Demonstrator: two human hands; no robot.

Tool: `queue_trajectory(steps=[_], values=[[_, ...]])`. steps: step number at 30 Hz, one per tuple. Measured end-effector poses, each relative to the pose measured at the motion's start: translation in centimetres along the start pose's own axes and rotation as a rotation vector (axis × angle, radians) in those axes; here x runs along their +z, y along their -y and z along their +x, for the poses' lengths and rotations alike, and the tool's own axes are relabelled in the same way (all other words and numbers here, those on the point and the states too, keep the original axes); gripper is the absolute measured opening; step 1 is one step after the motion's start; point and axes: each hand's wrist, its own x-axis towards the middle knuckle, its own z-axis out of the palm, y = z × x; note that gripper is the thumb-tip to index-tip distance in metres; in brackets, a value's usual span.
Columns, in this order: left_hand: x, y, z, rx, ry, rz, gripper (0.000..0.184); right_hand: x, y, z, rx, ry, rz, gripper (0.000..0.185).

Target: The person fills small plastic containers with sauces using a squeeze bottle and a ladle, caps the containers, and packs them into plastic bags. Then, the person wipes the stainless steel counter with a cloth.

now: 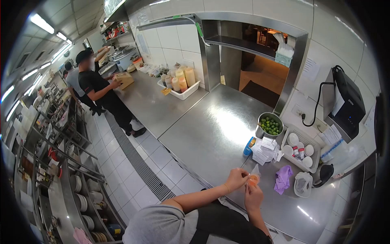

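Note:
Over the near edge of the steel counter, my left hand and my right hand are close together, fingers pinched. Between them is a small clear plastic bag with something orange at its lower part. The left fingers hold the bag's side, and the right fingers grip it from below. Just beyond the hands lie a pile of white paper slips and a blue container. A crumpled purple cloth rests to the right.
A metal pot of green limes, a basket with white cups and a clear plastic tub stand right. A white basket of sauce bottles is farther back. Co-workers stand at the far left. A printer hangs on the wall.

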Motion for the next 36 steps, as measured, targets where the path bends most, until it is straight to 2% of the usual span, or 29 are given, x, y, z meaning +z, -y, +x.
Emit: queue_trajectory(steps=[2, 5, 6, 7, 8, 10, 12, 15, 17, 18, 19, 20, 21, 23, 24, 26, 27, 29, 30, 32, 36], values=[[0.2, 0.3, -0.1, 0.006, 0.047, 0.032, 0.026, -0.6, 0.9, 0.3, 0.107, 0.120, -0.003, 0.013], [0.6, -0.2, 0.6, 0.026, 0.123, 0.046, 0.025, -1.7, 1.9, 1.4, 0.038, 0.049, -0.017, 0.012], [0.6, -0.3, 0.8, 0.090, 0.139, 0.084, 0.025, -1.4, 1.4, 1.7, 0.059, 0.026, -0.033, 0.012], [0.9, -0.5, 1.1, 0.164, 0.166, 0.115, 0.025, -0.9, 0.4, 2.1, 0.020, -0.039, 0.082, 0.013], [0.7, -1.2, 1.2, 0.004, 0.238, -0.023, 0.022, -0.8, -0.7, 1.8, -0.007, -0.105, 0.184, 0.014], [1.4, -0.5, 1.3, 0.035, 0.194, -0.142, 0.019, -1.7, -1.5, 1.9, 0.034, -0.067, 0.251, 0.016], [1.1, -2.2, 0.8, 0.100, 0.175, -0.184, 0.017, -2.8, -1.7, 2.4, 0.131, -0.081, 0.278, 0.010], [1.8, -2.9, -0.1, 0.142, 0.122, -0.256, 0.013, -1.7, -3.6, 2.2, 0.286, -0.188, 0.374, 0.013], [2.5, -3.7, 0.0, 0.159, 0.159, -0.315, 0.013, -2.9, -3.2, 2.8, 0.418, -0.101, 0.585, 0.011], [2.6, -3.7, -0.1, 0.078, 0.174, -0.379, 0.014, -2.7, -3.6, 2.5, 0.444, -0.139, 0.584, 0.011], [2.4, -3.6, -0.2, -0.008, 0.181, -0.435, 0.015, -2.1, -4.2, 2.3, 0.496, -0.173, 0.761, 0.010], [2.4, -3.2, -0.1, -0.051, 0.199, -0.406, 0.017, -1.6, -4.6, 2.3, 0.533, -0.208, 0.939, 0.013], [2.7, -2.9, 0.0, -0.041, 0.233, -0.391, 0.017, -1.5, -4.9, 2.2, 0.543, -0.245, 0.947, 0.013], [3.0, -1.9, -0.3, -0.195, 0.248, -0.396, 0.018, -1.3, -5.1, 1.5, 0.834, -0.282, 1.060, 0.022], [3.5, -1.1, -0.6, -0.192, 0.279, -0.384, 0.018, -0.2, -6.1, 0.9, 0.847, -0.313, 1.065, 0.022], [4.9, 0.8, -1.0, -0.349, 0.260, -0.540, 0.015, 3.2, -9.1, -0.5, 0.881, -0.220, 1.014, 0.024], [5.2, 1.4, -1.2, -0.352, 0.275, -0.537, 0.015, 3.6, -9.1, -0.9, 0.890, -0.234, 1.012, 0.024], [5.7, 2.5, -1.4, -0.466, 0.266, -0.595, 0.016, 4.4, -9.3, -1.3, 0.857, -0.242, 0.852, 0.021], [5.8, 2.6, -1.5, -0.466, 0.282, -0.592, 0.016, 4.8, -9.3, -1.4, 0.864, -0.258, 0.850, 0.021], [6.1, 2.7, -1.5, -0.535, 0.270, -0.691, 0.017, 5.3, -9.5, -1.6, 0.718, -0.304, 0.659, 0.024], [6.0, 3.7, -1.1, -0.552, 0.265, -0.763, 0.016, 4.2, -8.4, -1.1, 0.805, -0.192, 0.688, 0.023]])
